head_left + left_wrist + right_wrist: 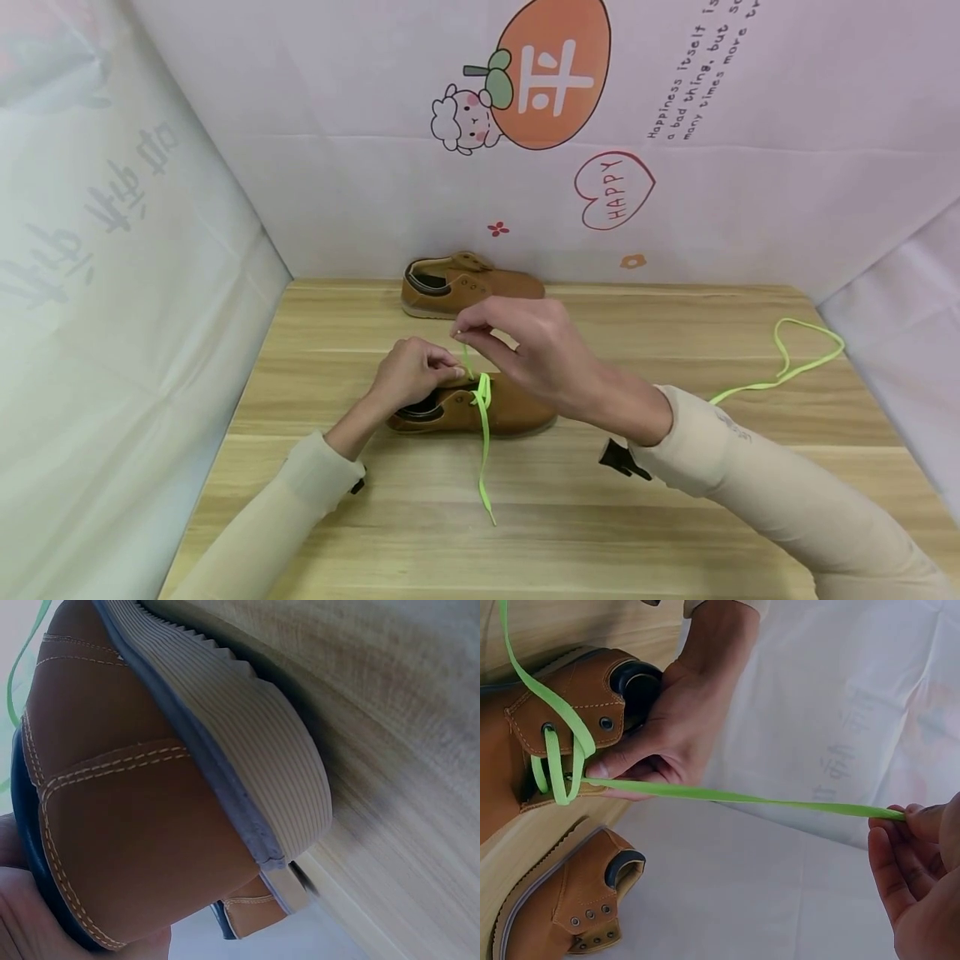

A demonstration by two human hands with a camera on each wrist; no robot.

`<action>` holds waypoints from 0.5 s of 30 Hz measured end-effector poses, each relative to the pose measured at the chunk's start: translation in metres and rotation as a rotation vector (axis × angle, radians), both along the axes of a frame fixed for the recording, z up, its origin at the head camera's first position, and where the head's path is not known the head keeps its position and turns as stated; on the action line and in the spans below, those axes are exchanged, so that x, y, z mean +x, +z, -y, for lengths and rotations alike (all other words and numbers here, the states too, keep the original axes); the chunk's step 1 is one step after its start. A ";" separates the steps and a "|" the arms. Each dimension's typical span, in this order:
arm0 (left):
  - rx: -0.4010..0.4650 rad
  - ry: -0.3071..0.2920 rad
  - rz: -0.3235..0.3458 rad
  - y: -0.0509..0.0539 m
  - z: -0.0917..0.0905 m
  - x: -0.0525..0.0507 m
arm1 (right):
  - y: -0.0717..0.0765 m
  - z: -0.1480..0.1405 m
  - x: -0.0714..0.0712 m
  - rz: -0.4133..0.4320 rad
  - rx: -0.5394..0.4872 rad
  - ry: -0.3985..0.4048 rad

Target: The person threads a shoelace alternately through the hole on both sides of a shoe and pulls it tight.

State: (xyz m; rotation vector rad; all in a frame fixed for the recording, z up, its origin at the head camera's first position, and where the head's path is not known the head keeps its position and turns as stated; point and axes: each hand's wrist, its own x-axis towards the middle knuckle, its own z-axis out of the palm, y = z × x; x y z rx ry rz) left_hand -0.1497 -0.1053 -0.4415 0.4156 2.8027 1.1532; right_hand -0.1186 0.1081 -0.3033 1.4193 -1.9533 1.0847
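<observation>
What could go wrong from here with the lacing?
1. The right hand pulls the green lace taut, so the loose end hanging on the shoe's near side could be drawn up, leaving uneven ends.
2. The left hand's thumb sits right by where the lace comes out and might snag it.
3. The loops at the eyelets look slack and could tighten twisted.
</observation>
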 end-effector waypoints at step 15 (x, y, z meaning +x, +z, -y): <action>-0.017 0.028 0.003 0.004 -0.003 0.004 | 0.002 -0.004 -0.001 0.078 -0.014 0.018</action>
